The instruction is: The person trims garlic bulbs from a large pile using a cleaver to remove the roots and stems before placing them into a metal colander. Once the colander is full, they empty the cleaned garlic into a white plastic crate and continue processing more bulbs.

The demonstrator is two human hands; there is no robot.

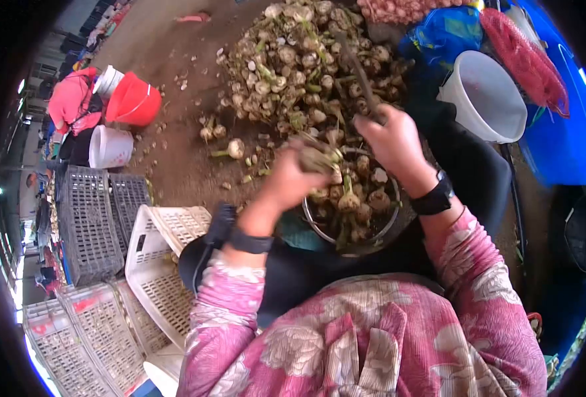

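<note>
My left hand [292,177] grips a dirty garlic bulb [319,159] with its stalk, held over a metal bowl [319,229] on my lap. The bowl holds several garlic bulbs. My right hand [393,140] is closed round the handle of a cutting tool [358,69] whose long dark blade points up and away, close to the bulb in my left hand. Both wrists wear black bands. A big heap of unpeeled garlic [299,59] lies on the ground just beyond my hands.
A white bucket [486,96] stands at right beside blue sacks and a red mesh bag [525,59]. At left are a red bucket [134,100], a white bucket [111,147], grey and white plastic crates [107,264] and a person in pink [71,102].
</note>
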